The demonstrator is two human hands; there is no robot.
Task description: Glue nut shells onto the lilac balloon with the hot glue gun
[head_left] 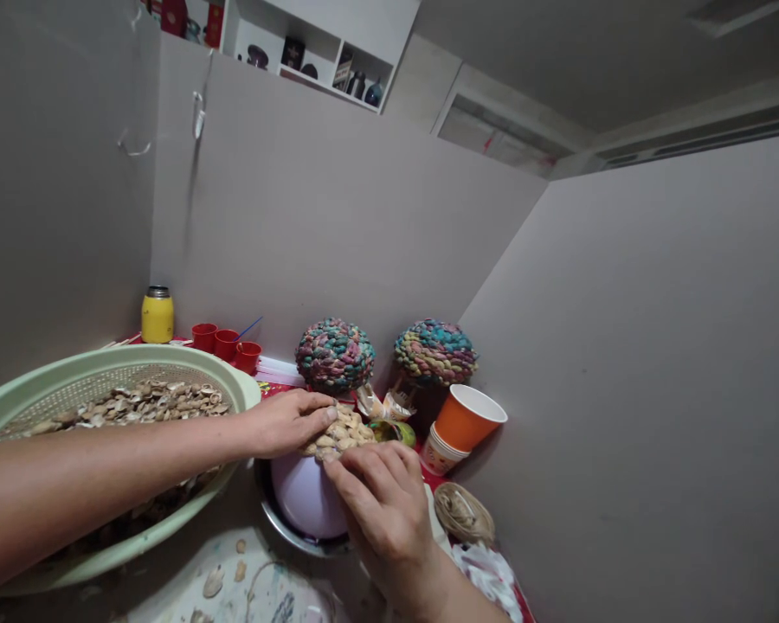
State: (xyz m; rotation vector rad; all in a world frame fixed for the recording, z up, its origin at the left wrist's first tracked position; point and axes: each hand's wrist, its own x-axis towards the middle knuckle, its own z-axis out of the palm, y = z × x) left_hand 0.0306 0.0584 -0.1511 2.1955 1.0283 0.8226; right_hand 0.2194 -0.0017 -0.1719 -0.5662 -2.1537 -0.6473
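Observation:
A smooth lavender ball [308, 497], possibly a balloon, sits in a metal bowl [279, 523]. Tan peanut shells [347, 430] cover its upper part in a close layer. My left hand [292, 422] lies over the left of this layer, fingers stretched out and thumb resting on the shells. At the layer's lower edge, the curled fingers of my right hand [383, 497] pinch against a shell; the hand itself hides part of the ball. To the left, a pale green basket [245, 391] holds many loose shells [162, 402], partly behind my left forearm.
Two multicoloured shell-covered balls [335, 355] stand at the back. Also there are a yellow flask [157, 315], red cups [226, 344], an orange paper bucket [466, 419], a twine coil [464, 512] and a crumpled plastic bag [486, 573]. Grey panels [337, 216] enclose the table.

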